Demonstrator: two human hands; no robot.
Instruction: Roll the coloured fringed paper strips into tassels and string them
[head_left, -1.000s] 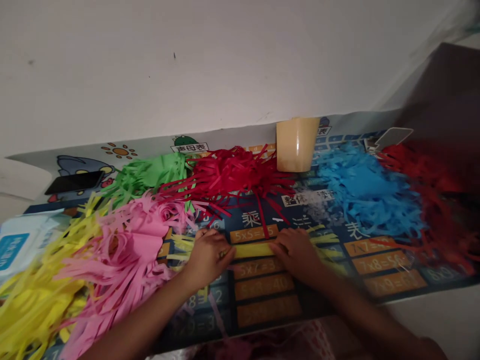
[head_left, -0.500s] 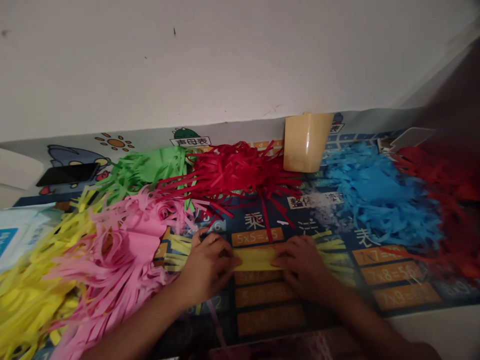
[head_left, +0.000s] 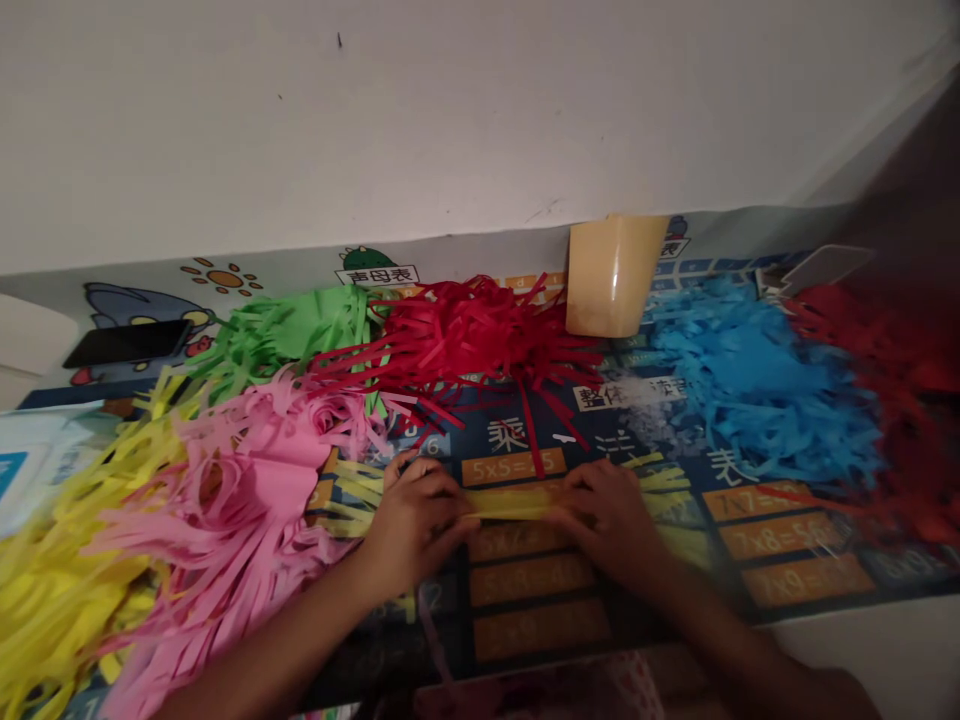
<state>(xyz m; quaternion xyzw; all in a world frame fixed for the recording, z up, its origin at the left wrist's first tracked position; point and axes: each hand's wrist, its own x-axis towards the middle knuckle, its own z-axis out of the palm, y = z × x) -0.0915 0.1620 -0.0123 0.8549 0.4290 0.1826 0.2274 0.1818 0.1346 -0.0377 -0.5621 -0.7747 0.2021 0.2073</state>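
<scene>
Both hands grip a strip of yellow fringed paper (head_left: 511,504) on the dark printed mat, its middle rolled or folded into a narrow band. My left hand (head_left: 418,515) pinches the band's left end, and cut fringes stick out beyond it. At the band's right end, my right hand (head_left: 609,518) is closed on the paper, with more pale yellow fringe spreading past the wrist. The undersides of the fingers are hidden. Left of my left hand lies fringed pink paper (head_left: 281,475). A red fringed bundle (head_left: 487,335) rests just beyond both hands.
A yellow cup (head_left: 615,278) stands near the wall. Blue fringed paper (head_left: 765,370) and another red pile (head_left: 892,370) lie right. Green fringes (head_left: 300,325), yellow fringes (head_left: 67,570), a black phone (head_left: 127,343) and a pale packet (head_left: 45,460) are left. The mat (head_left: 540,600) shows multiplication sums.
The yellow band between my hands has become narrower, as its near edge has been rolled or folded away from me. Both hands keep hold and stay in nearly the same place.
</scene>
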